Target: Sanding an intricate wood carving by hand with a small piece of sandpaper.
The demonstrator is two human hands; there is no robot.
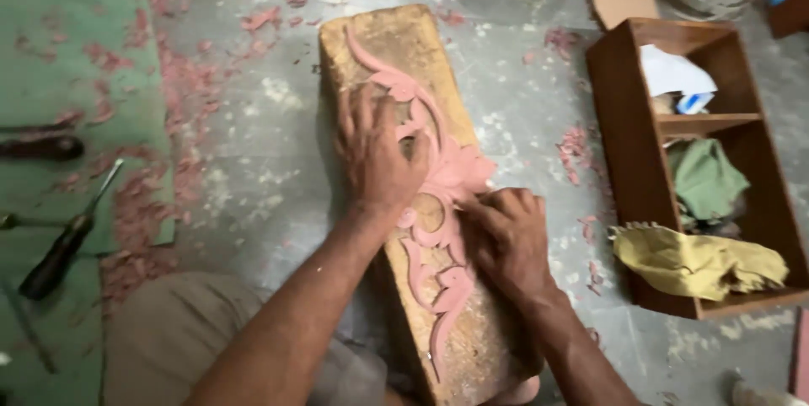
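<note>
Both hands (438, 195) press flat on the pink carved ornament (438, 195) beneath them.

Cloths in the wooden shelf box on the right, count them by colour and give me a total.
Green cloth: 1
Yellow cloth: 1
White, possibly paper: 1
Total in the shelf box: 3

Rough matt wooden board (396, 52) under smooth pinkish carved wood ornament (459, 172); dusty concrete floor (270, 119).
</note>
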